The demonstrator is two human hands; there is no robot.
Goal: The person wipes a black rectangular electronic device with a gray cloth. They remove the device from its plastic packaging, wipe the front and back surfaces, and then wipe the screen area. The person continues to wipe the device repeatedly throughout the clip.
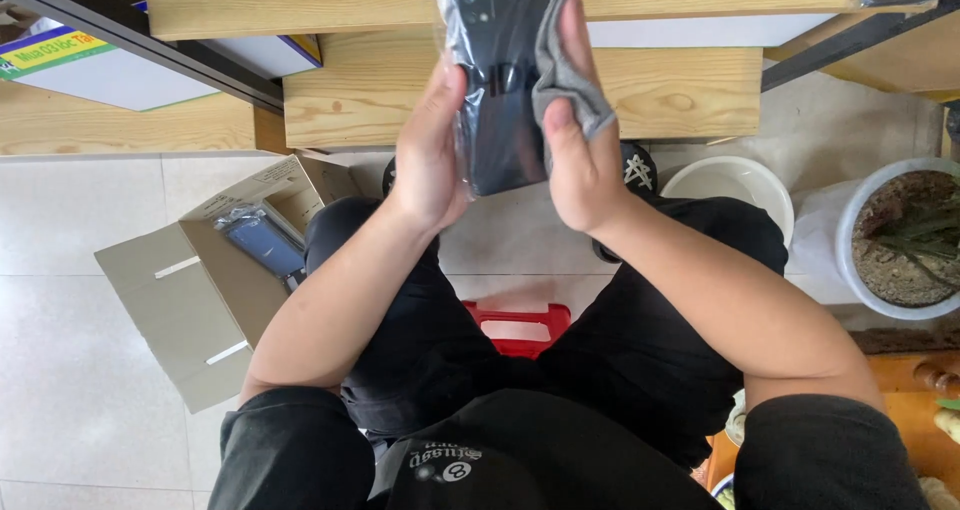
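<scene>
The bagged phone is gripped by the left hand; the cloth is pinched in the right hand. Firm, even strokes are best applied.

I'm looking at a small home packing corner: tiled floor, wooden shelves on a metal frame, an open cardboard box, a potted plant, a red stool

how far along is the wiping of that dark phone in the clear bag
Done: nothing shows as finished. In hand: the left hand steadies the dark phone in its clear plastic sleeve, while the right hand presses a grey cloth against it. Left: the open cardboard box on the floor holds at least one more bagged dark item.
</scene>
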